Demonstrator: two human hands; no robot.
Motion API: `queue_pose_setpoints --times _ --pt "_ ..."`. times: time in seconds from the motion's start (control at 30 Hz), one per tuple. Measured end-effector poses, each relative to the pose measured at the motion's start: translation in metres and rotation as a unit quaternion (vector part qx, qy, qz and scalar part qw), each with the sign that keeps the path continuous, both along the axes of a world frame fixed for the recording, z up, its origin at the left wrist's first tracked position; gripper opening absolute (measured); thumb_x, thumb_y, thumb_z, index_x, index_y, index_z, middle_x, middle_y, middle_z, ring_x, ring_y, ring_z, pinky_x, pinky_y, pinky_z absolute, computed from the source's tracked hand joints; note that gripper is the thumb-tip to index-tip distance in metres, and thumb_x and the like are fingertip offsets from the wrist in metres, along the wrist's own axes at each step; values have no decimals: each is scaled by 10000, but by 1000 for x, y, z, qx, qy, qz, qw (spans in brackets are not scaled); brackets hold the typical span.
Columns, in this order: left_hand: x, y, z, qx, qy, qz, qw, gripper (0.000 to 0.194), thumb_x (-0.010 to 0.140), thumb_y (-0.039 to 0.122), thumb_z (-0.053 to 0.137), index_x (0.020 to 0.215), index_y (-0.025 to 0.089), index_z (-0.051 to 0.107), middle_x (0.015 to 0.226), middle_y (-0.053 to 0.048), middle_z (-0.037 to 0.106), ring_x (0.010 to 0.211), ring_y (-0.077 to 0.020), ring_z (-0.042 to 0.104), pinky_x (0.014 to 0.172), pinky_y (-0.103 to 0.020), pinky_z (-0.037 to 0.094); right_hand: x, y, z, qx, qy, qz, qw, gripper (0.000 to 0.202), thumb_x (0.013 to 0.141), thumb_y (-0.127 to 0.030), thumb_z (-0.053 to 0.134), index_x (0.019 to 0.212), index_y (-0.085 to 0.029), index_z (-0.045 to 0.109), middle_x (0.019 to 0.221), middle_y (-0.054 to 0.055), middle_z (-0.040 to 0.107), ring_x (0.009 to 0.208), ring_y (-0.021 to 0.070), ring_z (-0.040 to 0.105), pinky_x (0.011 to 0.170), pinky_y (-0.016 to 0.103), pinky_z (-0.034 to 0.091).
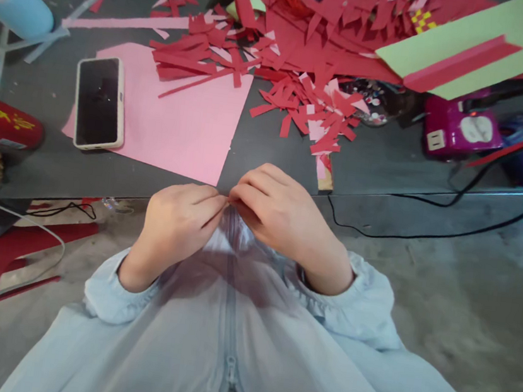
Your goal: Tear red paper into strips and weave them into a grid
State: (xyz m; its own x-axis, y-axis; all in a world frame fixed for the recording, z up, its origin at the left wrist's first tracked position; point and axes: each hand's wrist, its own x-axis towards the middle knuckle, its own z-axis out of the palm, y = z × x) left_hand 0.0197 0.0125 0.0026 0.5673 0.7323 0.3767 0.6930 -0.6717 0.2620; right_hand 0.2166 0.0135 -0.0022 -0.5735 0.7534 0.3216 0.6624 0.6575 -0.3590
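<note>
Both hands meet just below the worktop's (267, 152) near edge, over the pale blue jacket (227, 319): the left hand (174, 226) and right hand (278, 214) are curled with fingertips pinched together at the jacket's upper front, though I cannot tell what they pinch. The heap of red paper strips (302, 99) lies toward that edge; a nudge might spill some. The phone (100, 102) sits on a pink sheet (179, 128) that a tug could slide. No container is clearly visible.

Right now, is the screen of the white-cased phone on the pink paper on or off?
Off. The white-cased phone lies face up on the pink paper sheet, and its screen is uniformly black, with no picture or glow.
</note>
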Motion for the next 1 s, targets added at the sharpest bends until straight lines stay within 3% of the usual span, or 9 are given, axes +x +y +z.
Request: queue_pose_setpoints --times 0.83,1.0 --pt "-22 -4 7 -64 3 -9 998 210 932 212 596 764 241 718 773 11 778 694 -155 733 623 -293 549 45 -3 -5 -22 -9 -86 996 150 917 -141 497 831 -188 610 836 89 643 830 235 538 773 395 468" --pt "-24 2 6 -158 -31 26 987 187 921 230 610 798 267 746 801 26 783 732 -129 731 649 -232 540 50 -1 -2 -49 44 -98 993 134 912 -156 523 813 -220 586 816 60 655 795 214 566 782 396 466"
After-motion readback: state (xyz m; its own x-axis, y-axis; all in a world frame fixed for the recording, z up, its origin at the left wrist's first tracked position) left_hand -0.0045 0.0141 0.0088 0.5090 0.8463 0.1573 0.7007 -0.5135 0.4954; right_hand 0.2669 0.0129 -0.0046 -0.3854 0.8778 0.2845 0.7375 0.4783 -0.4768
